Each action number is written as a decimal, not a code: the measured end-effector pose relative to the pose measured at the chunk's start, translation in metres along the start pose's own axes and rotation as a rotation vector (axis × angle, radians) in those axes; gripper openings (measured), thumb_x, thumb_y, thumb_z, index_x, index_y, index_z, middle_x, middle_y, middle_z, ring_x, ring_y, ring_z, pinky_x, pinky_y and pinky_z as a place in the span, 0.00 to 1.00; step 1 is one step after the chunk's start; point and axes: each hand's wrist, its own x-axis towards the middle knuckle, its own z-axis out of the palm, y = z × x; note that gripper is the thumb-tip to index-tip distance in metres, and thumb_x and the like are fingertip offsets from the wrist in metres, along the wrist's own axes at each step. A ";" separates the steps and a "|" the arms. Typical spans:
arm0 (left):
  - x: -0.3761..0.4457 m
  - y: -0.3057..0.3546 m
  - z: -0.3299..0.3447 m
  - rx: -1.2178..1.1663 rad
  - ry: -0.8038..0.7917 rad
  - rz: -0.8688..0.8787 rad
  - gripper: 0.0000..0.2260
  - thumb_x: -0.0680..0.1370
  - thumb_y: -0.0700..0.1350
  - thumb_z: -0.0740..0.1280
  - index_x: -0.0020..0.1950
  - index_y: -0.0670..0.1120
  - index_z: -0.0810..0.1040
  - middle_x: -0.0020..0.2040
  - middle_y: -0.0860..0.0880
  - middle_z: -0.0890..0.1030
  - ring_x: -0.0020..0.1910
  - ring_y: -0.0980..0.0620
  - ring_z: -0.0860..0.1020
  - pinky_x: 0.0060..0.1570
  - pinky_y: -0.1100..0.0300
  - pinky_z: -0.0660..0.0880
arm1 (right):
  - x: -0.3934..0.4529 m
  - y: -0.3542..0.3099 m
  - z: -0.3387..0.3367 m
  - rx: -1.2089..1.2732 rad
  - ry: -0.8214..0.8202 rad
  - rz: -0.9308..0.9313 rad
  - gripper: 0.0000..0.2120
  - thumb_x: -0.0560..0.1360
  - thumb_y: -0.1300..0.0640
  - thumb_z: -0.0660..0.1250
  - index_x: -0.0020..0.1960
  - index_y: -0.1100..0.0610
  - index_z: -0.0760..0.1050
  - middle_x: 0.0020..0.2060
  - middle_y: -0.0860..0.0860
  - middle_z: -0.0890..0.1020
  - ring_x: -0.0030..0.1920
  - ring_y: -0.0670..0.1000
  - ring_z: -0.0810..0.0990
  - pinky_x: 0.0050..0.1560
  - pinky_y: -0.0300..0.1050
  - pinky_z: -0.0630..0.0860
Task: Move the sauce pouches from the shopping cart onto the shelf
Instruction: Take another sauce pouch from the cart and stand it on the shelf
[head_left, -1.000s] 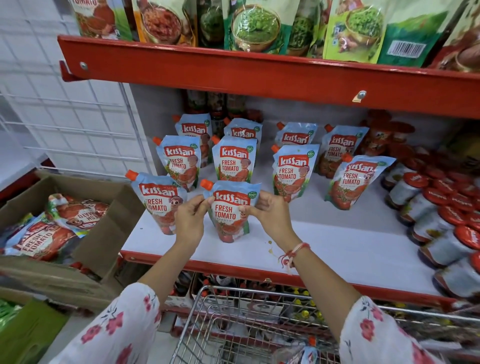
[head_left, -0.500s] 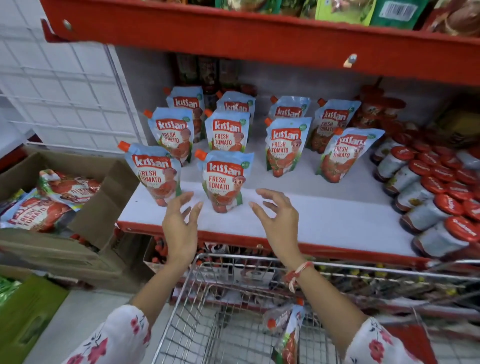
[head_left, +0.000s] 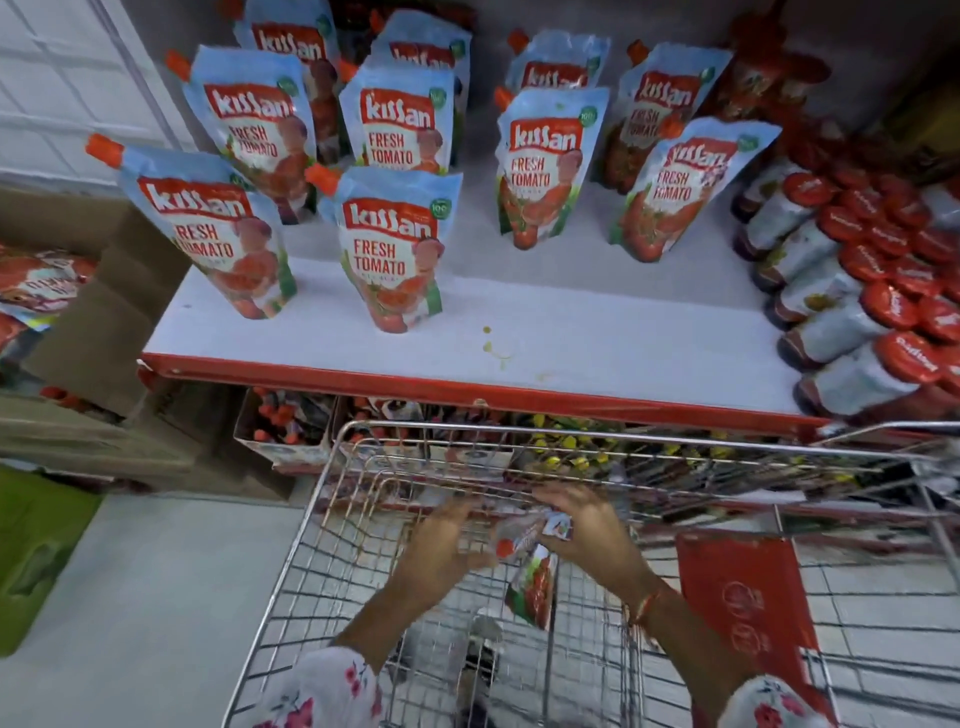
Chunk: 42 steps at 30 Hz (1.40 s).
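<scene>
Several blue Kissan tomato sauce pouches stand upright on the white shelf; the nearest one is in the front row, left of centre. Below the shelf is the wire shopping cart. Both my hands are down inside it. My left hand and my right hand close from either side on the top of one sauce pouch, which hangs between them above the cart floor. The hands and this pouch are motion-blurred.
Red-lidded jars lie stacked at the shelf's right end. An open cardboard box with more pouches sits left of the shelf. A red panel is in the cart's right half. A green object lies on the floor at left.
My hands let go of the front pouch on the shelf, drew back and dropped into the cart, where they now close on another pouch. The view tilted downward.
</scene>
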 end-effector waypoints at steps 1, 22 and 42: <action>0.004 -0.004 0.010 0.056 -0.045 -0.058 0.30 0.70 0.52 0.72 0.68 0.48 0.67 0.69 0.46 0.72 0.66 0.47 0.70 0.64 0.55 0.70 | 0.002 0.009 0.002 -0.009 -0.022 0.036 0.26 0.72 0.54 0.71 0.68 0.50 0.69 0.69 0.49 0.72 0.68 0.52 0.69 0.68 0.47 0.68; 0.030 -0.018 0.026 -0.165 0.075 -0.126 0.09 0.73 0.46 0.69 0.53 0.46 0.80 0.41 0.51 0.82 0.30 0.62 0.75 0.27 0.72 0.69 | 0.024 0.033 0.017 0.162 0.122 0.037 0.08 0.73 0.55 0.70 0.50 0.56 0.83 0.43 0.52 0.88 0.36 0.43 0.82 0.38 0.25 0.73; -0.031 0.133 -0.112 -0.589 0.394 0.348 0.08 0.72 0.36 0.69 0.40 0.49 0.83 0.39 0.59 0.86 0.43 0.62 0.83 0.40 0.73 0.76 | -0.052 -0.079 -0.141 0.675 0.607 -0.265 0.10 0.67 0.51 0.71 0.46 0.53 0.84 0.43 0.40 0.86 0.43 0.42 0.85 0.44 0.34 0.80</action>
